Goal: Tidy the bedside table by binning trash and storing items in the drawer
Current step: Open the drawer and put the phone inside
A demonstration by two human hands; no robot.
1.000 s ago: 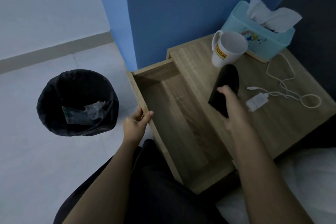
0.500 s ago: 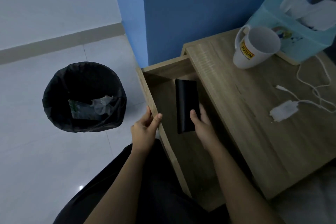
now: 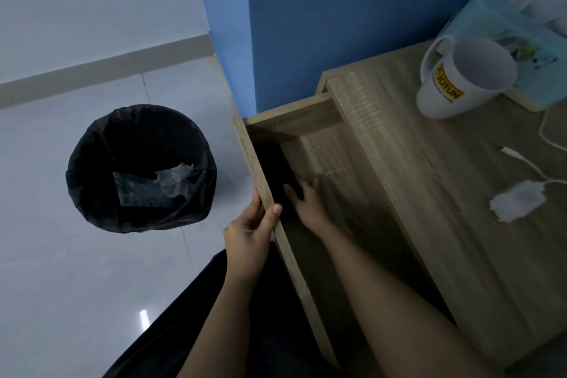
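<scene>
Two hands are in view; the left hand grips the front panel of the open drawer, thumb on the inner face and fingers on the outer; the right hand reaches down inside the drawer with its fingers spread flat on one flat black object, and whether it pinches that object or only presses on it cannot be told in the dim light; the object lies on the drawer floor right against the front panel, toward the drawer's far end. On the bedside table there is one white mug with a yellow label, upright, just beside one pale blue tissue box with white tissue sticking out of the top; one white charger plug lies nearer the person, blurred, with one white cable running from it toward the picture's right edge. One bin lined with a black bag stands on the floor, apart from the drawer; inside it lie one greenish wrapper and one crumpled clear piece of plastic. The table top and drawer are light wood grain; the floor is pale glossy tile with a grey skirting along a white wall; the wall behind the table is blue; the room is dim.
</scene>
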